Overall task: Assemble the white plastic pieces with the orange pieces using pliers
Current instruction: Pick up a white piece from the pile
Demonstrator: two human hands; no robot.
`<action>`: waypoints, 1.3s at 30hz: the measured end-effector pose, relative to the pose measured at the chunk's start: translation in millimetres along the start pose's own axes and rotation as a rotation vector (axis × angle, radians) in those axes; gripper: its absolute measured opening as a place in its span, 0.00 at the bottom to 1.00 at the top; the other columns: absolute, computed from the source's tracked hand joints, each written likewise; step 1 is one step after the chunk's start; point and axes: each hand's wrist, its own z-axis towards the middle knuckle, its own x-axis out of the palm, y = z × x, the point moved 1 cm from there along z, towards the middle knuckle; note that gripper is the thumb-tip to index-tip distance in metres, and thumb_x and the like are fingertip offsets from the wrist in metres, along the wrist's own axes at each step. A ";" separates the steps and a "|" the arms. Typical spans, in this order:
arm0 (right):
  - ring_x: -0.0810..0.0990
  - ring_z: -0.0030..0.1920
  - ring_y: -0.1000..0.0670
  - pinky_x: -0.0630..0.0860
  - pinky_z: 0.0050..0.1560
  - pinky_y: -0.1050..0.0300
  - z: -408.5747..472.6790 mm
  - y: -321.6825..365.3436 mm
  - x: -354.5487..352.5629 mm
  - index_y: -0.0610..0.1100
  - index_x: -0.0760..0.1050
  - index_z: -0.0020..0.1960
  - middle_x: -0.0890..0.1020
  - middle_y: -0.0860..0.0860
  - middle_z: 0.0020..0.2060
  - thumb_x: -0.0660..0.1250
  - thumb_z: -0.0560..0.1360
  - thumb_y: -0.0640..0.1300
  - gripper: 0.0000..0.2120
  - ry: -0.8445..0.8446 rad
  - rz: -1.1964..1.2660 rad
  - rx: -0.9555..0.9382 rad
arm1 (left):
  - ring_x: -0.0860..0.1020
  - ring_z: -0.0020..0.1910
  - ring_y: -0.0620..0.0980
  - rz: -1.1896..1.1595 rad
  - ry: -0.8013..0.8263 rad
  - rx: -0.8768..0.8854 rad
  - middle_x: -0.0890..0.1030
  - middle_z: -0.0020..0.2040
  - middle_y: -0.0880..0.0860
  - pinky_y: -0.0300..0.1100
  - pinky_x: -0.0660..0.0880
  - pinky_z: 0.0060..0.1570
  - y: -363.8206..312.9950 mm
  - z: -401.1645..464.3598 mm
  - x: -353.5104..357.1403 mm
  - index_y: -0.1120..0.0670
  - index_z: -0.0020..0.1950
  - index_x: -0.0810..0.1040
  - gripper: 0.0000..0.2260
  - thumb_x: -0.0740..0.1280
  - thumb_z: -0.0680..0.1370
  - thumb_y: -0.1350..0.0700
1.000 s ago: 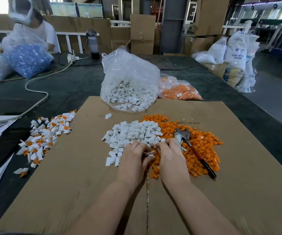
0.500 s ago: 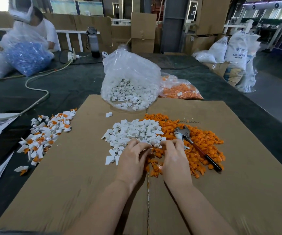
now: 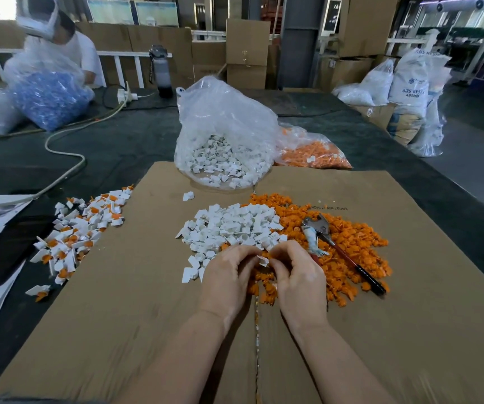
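Observation:
A heap of loose white pieces (image 3: 232,225) lies mid-cardboard, with a heap of orange pieces (image 3: 345,243) spreading to its right. The pliers (image 3: 334,246) lie on the orange heap, jaws away from me, handles pointing near-right. My left hand (image 3: 227,275) and my right hand (image 3: 299,275) meet at the near edge of both heaps, fingers curled. Between their fingertips they pinch a small white piece (image 3: 262,260). An orange bit shows at my right fingertips; whether it is held I cannot tell.
Joined white-and-orange pieces (image 3: 80,231) are piled at the cardboard's left edge. A clear bag of white pieces (image 3: 226,135) and a bag of orange pieces (image 3: 313,153) stand behind. A cable (image 3: 69,153) crosses the dark table. A person with a blue-filled bag (image 3: 48,94) is far left.
Both hands drew back slightly from the heaps and came together; a white piece now shows pinched between their fingertips. The pliers have not moved.

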 end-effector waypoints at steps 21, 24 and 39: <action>0.80 0.46 0.52 0.77 0.50 0.50 -2.7 -1.9 0.2 0.43 0.82 0.46 0.83 0.52 0.41 0.69 0.73 0.35 0.05 -0.022 0.086 0.079 | 0.75 0.46 0.39 -0.125 0.051 -0.171 0.76 0.43 0.41 0.22 0.67 0.46 8.3 0.1 -0.1 0.49 0.56 0.80 0.10 0.68 0.76 0.57; 0.79 0.46 0.57 0.76 0.51 0.50 -3.9 -2.1 0.7 0.44 0.81 0.45 0.82 0.53 0.40 0.69 0.73 0.38 0.03 -0.003 0.085 0.111 | 0.77 0.48 0.42 -0.183 0.064 -0.211 0.79 0.46 0.44 0.33 0.73 0.49 8.0 -0.4 0.8 0.47 0.50 0.80 0.05 0.67 0.76 0.56; 0.76 0.41 0.49 0.61 0.45 0.55 -4.2 0.1 2.4 0.44 0.76 0.36 0.77 0.52 0.37 0.75 0.68 0.40 0.08 -0.105 -0.231 -0.077 | 0.76 0.36 0.38 -0.226 0.038 -0.215 0.78 0.35 0.44 0.28 0.69 0.35 7.2 -0.3 3.0 0.44 0.41 0.71 0.10 0.65 0.77 0.58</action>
